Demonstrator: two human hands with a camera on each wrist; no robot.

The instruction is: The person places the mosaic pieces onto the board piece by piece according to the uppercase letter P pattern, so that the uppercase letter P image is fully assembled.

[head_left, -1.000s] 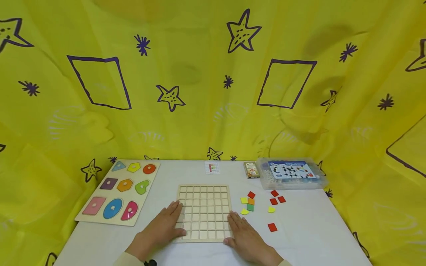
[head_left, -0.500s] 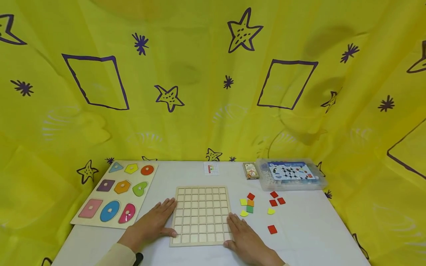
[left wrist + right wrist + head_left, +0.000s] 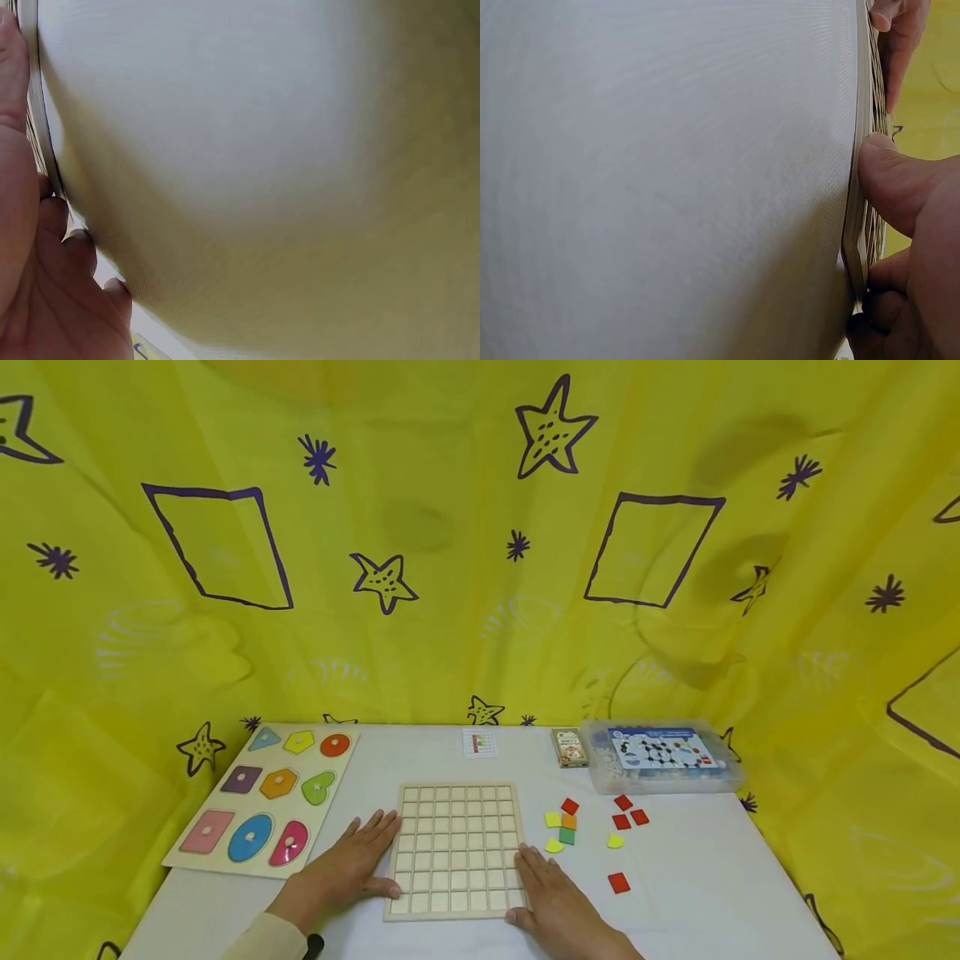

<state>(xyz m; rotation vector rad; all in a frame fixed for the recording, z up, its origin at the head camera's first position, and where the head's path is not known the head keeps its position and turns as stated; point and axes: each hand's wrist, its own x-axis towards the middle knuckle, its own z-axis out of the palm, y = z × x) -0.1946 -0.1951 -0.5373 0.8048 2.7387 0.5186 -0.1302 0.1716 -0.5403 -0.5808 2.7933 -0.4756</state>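
Observation:
A pale wooden grid board (image 3: 451, 862) with rows of square cells lies flat on the white table. My left hand (image 3: 341, 870) rests at its left edge, fingers extended and thumb near the lower left corner. On the opposite side, my right hand (image 3: 562, 906) touches the right edge, fingers stretched forward and thumb by the lower right corner. Low side-on, the left wrist view shows that hand's fingers (image 3: 71, 255) along the board's rim. In the right wrist view, the right thumb (image 3: 889, 169) lies against the board's near edge (image 3: 860, 187).
Right of the board lie several red tiles (image 3: 618, 883), a green tile (image 3: 567, 837), an orange tile (image 3: 569, 821) and yellow pieces (image 3: 553, 846). A knob shape puzzle (image 3: 318, 818) sits left. Behind are a pattern card (image 3: 480, 742), small box (image 3: 570, 748) and clear plastic case (image 3: 663, 758).
My left hand has slid left, from over the board's left side to its edge. The board has shifted slightly toward me. My right hand keeps its place at the right edge.

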